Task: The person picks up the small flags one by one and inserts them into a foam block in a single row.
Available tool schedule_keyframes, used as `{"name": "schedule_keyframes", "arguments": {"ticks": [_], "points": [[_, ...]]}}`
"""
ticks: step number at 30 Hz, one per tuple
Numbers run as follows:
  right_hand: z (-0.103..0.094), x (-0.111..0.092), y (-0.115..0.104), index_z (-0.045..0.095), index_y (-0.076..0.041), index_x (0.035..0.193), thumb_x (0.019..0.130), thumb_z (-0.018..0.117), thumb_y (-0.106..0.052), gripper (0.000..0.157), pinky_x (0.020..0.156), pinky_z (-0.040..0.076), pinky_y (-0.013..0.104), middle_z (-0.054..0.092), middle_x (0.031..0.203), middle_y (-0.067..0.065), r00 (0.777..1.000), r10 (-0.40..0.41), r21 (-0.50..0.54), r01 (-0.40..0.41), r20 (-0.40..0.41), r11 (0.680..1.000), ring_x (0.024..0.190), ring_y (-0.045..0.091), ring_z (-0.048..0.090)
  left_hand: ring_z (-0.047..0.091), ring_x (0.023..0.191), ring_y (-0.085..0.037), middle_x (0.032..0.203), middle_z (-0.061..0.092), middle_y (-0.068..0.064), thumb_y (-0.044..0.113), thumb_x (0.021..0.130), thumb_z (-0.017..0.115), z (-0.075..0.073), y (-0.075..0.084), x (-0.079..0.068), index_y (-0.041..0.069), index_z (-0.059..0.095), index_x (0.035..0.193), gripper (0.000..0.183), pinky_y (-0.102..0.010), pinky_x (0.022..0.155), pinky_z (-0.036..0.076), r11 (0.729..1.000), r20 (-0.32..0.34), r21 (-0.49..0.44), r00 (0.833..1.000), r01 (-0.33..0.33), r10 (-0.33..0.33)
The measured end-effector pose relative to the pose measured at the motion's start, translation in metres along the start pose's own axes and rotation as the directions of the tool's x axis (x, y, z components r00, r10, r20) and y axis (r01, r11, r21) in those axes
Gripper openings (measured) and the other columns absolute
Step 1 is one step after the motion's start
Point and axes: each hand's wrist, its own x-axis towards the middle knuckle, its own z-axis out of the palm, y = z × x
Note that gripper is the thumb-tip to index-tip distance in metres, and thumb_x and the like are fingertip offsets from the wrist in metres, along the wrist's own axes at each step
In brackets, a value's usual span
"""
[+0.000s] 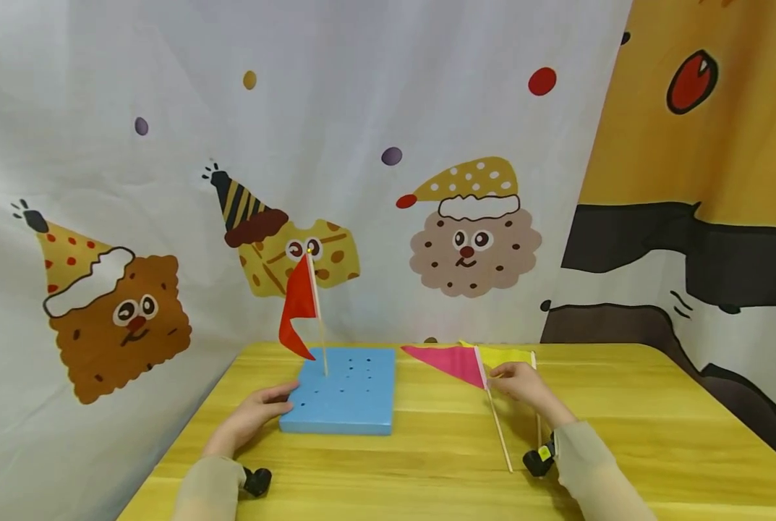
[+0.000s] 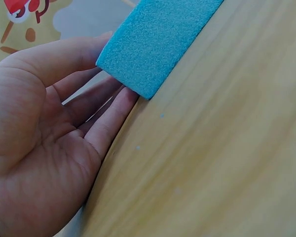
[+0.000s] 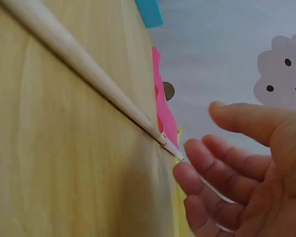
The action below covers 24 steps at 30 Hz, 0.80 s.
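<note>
On the left of the table, a blue foam block (image 1: 338, 412) with small holes in its top bears an upright red swallow-tailed flag (image 1: 299, 297) on a thin wooden stick. My left hand (image 1: 254, 416) touches the block's left side with nearly straight fingers, as the left wrist view shows at the block's corner (image 2: 153, 54). To the right, a pink triangular flag (image 1: 455, 363) and a yellow flag (image 1: 508, 356) lie on the table. My right hand (image 1: 524, 383) is over them, beside the pink flag's stick (image 1: 500, 430). Its thumb and fingers are apart in the right wrist view.
The wooden table (image 1: 440, 449) reaches back to a white curtain (image 1: 368, 87) printed with cartoon biscuits and cheese. The yellow flag's stick (image 1: 539, 430) runs beneath my right wrist. A black wrist device (image 1: 257, 481) sits at my left cuff.
</note>
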Motion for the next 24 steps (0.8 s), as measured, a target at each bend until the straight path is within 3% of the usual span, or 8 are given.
{"name": "schedule_keyframes", "arguments": {"ticks": [5, 11, 17, 20, 24], "points": [[0.001, -0.004, 0.004, 0.069, 0.002, 0.083, 0.084, 0.073, -0.015, 0.017, 0.046, 0.040, 0.025, 0.055, 0.058, 0.004, 0.999, 0.034, -0.046, -0.033, 0.036, 0.998, 0.049, 0.012, 0.047, 0.032, 0.137, -0.042, 0.153, 0.031, -0.022, 0.024, 0.097, 0.061, -0.001, 0.000, -0.001, 0.004, 0.041, 0.148, 0.058, -0.054, 0.109, 0.030, 1.000, -0.006, -0.009, 1.000, 0.017, -0.017], [0.008, -0.009, 0.008, 0.050, -0.012, 0.050, 0.076, 0.081, -0.024, 0.042, 0.040, 0.028, 0.023, 0.039, 0.044, -0.005, 0.997, 0.063, -0.212, -0.051, 0.051, 0.976, 0.041, 0.009, 0.032, 0.028, 0.139, -0.042, 0.154, 0.029, -0.022, 0.023, 0.097, 0.062, 0.000, -0.001, 0.001, 0.003, 0.040, 0.148, 0.059, -0.054, 0.110, 0.029, 0.999, 0.002, -0.035, 0.999, 0.034, -0.034], [0.013, -0.013, 0.006, 0.041, -0.017, 0.046, 0.068, 0.079, -0.020, 0.045, 0.040, 0.021, 0.023, 0.030, 0.043, -0.008, 0.997, 0.073, -0.309, -0.067, 0.010, 0.949, 0.040, 0.008, 0.026, 0.029, 0.139, -0.041, 0.153, 0.031, -0.021, 0.023, 0.096, 0.062, 0.002, -0.002, 0.002, 0.003, 0.042, 0.147, 0.058, -0.051, 0.109, 0.033, 0.999, -0.021, -0.017, 0.999, 0.045, -0.046], [0.013, -0.015, 0.004, 0.042, -0.016, 0.045, 0.066, 0.075, -0.015, 0.039, 0.040, 0.023, 0.023, 0.031, 0.042, -0.007, 0.997, 0.073, -0.339, -0.072, -0.009, 0.938, 0.039, 0.009, 0.027, 0.028, 0.138, -0.042, 0.153, 0.030, -0.023, 0.024, 0.097, 0.062, 0.001, -0.003, 0.003, 0.002, 0.041, 0.147, 0.058, -0.051, 0.109, 0.033, 0.999, -0.007, -0.008, 0.999, 0.031, -0.031], [0.013, -0.013, 0.003, 0.046, -0.013, 0.045, 0.069, 0.070, -0.011, 0.034, 0.038, 0.032, 0.024, 0.038, 0.040, -0.005, 0.998, 0.067, -0.302, -0.070, -0.019, 0.951, 0.036, 0.010, 0.037, 0.028, 0.139, -0.042, 0.153, 0.029, -0.023, 0.023, 0.097, 0.061, -0.001, 0.000, 0.003, 0.001, 0.039, 0.148, 0.059, -0.052, 0.109, 0.032, 1.000, 0.006, -0.008, 1.000, 0.023, -0.023]]}}
